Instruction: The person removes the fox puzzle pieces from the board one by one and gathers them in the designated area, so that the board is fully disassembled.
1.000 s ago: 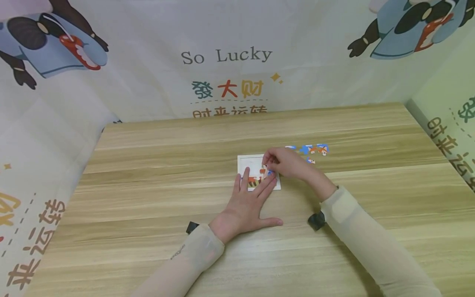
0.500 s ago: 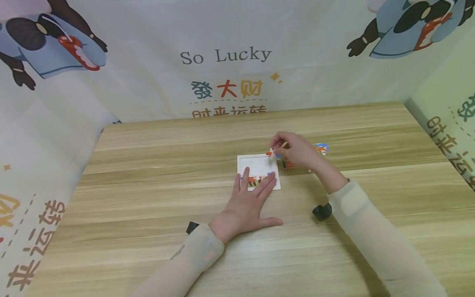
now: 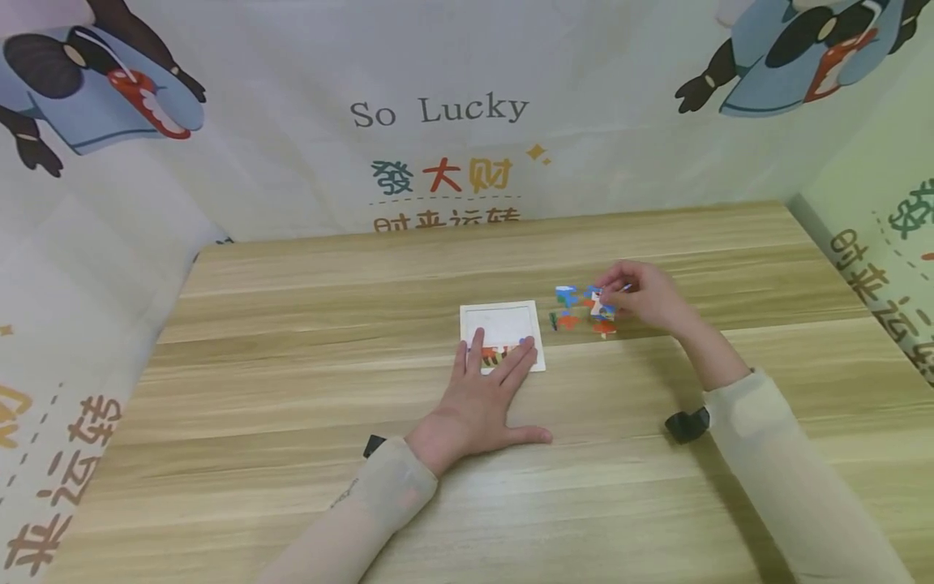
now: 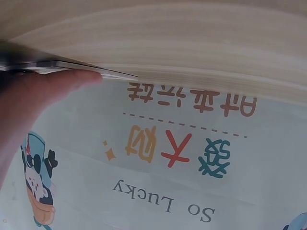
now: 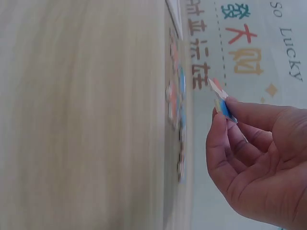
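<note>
My left hand (image 3: 474, 414) rests with spread, straight fingers on a white square puzzle tray (image 3: 503, 324). Along the tray's near side lies a row of orange-and-green puzzle pieces (image 3: 496, 356), partly covered by the fingers. To the right, my right hand (image 3: 645, 300) pinches a small puzzle piece (image 5: 223, 106) between thumb and fingers, above the table. The right wrist view shows blue and pale colours on it, raised off the surface. Just left of and below that hand are loose pieces, among them a blue one (image 3: 565, 296) and an orange one (image 3: 604, 328).
The wooden table (image 3: 328, 324) stretches around the tray. Behind it hangs a printed white cloth (image 3: 620, 162) with lettering, and similar cloth stands at both sides. Another loose piece (image 3: 565, 321) lies right of the tray.
My right hand has lifted a puzzle piece from the tray and carried it right, over the loose pieces. The left hand has stayed on the tray.
</note>
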Available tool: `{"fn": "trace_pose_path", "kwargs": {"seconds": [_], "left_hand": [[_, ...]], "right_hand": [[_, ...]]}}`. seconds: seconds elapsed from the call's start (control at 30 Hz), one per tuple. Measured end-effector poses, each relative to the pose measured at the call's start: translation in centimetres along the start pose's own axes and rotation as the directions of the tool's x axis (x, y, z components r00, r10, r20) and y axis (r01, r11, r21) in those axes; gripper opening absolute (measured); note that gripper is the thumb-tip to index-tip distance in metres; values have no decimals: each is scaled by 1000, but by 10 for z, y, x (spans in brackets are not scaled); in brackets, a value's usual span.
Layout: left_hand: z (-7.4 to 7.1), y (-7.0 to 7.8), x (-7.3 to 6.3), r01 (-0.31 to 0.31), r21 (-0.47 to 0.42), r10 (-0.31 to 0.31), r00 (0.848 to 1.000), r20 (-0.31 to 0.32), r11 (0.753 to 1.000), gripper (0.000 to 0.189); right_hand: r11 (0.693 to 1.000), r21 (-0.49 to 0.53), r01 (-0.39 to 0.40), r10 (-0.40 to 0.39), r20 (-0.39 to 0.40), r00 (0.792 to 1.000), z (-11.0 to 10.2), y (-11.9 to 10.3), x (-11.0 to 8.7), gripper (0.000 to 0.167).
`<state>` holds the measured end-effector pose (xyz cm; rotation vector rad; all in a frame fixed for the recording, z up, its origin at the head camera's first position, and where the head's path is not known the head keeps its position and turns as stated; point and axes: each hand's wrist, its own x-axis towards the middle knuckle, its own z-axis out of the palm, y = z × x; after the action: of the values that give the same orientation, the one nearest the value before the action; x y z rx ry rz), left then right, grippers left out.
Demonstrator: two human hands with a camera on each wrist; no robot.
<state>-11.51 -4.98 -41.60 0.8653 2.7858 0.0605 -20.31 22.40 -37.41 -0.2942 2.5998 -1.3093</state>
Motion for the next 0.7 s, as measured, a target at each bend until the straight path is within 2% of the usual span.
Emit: {"fn": "trace_pose_path", "kwargs": {"seconds": [0.27,0.7], "left_hand": [[-6,-7,-1,23,-35,-22,999,31,999,106],[-4,-10,2,33,-30,-32,999,37,999,105]], "right_hand": [[998,3,-65,65,2,998,-16,20,-12,25],[992,7,-128,127,55,990,-21,37,-16,27]]}}
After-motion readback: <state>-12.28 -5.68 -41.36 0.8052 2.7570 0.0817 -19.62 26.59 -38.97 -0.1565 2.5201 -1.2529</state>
